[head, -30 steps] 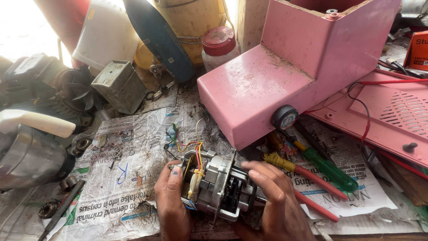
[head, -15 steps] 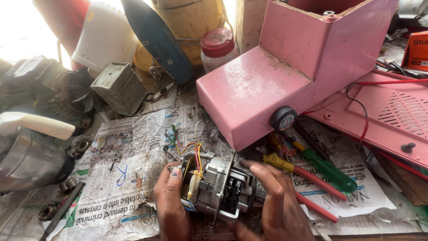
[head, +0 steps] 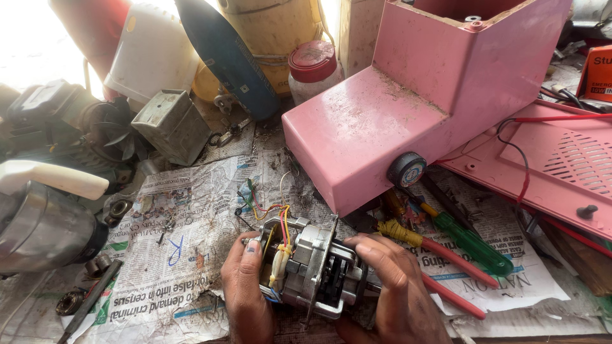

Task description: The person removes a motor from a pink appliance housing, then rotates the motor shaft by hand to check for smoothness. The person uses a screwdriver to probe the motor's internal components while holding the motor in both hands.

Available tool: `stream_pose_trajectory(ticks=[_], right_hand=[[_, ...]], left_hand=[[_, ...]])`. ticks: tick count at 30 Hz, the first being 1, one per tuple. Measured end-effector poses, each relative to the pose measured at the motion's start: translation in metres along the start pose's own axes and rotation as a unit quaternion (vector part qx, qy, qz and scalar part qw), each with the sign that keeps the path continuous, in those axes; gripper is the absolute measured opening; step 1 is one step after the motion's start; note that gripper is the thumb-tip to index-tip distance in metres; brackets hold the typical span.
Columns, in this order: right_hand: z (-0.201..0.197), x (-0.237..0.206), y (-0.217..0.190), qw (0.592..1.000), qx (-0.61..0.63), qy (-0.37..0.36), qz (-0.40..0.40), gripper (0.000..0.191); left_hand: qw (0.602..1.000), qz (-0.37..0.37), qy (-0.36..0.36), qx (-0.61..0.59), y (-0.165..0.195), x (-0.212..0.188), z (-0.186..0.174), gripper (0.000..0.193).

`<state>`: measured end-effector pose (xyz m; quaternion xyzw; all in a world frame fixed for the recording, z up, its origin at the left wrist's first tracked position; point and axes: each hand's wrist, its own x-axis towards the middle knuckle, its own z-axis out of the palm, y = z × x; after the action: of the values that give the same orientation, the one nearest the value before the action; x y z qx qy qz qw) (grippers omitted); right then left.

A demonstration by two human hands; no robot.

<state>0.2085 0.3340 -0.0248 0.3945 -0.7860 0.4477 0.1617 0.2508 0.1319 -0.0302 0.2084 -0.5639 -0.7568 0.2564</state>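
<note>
Hands clamp the small electric motor (head: 312, 271) from both sides, left hand (head: 245, 286) on the wired end, right hand (head: 395, 290) on the shaft end, just above the newspaper (head: 185, 255) near the pink housing (head: 395, 121). Thin coloured wires (head: 277, 220) by the left thumb look easy to snag or tear, and greasy metal could slip down onto the screwdrivers (head: 459, 245)

Motor (head: 312, 271): bare grey cast metal, dull and grimy, plastic-sleeved wires (head: 280, 220) attached. Pink housing (head: 408, 95): smooth plastic, dusted with grit. Newspaper (head: 185, 255): matt paper, stained and creased. Screwdriver (head: 468, 239) handle: glossy translucent green plastic
</note>
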Motion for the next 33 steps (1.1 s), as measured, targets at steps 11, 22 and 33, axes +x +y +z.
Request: stream_pose_trajectory(ticks=[11,22,33], right_hand=[[0.0001,-0.0031,0.0013,1.000,-0.006,-0.002,0.020,0.102],[0.0001,-0.0044,0.0022,1.000,0.007,-0.003,0.021,0.104],[0.0011,-0.0062,0.0011,0.999,-0.007,-0.003,0.045,0.109]], left_hand=[[1.000,0.009,-0.006,0.013,0.0006,-0.0009,0.0008,0.040],[1.000,-0.004,-0.001,0.006,0.0019,-0.0006,0.0015,0.039],[1.000,0.022,-0.015,0.012,0.0048,-0.0033,0.0027,0.039]])
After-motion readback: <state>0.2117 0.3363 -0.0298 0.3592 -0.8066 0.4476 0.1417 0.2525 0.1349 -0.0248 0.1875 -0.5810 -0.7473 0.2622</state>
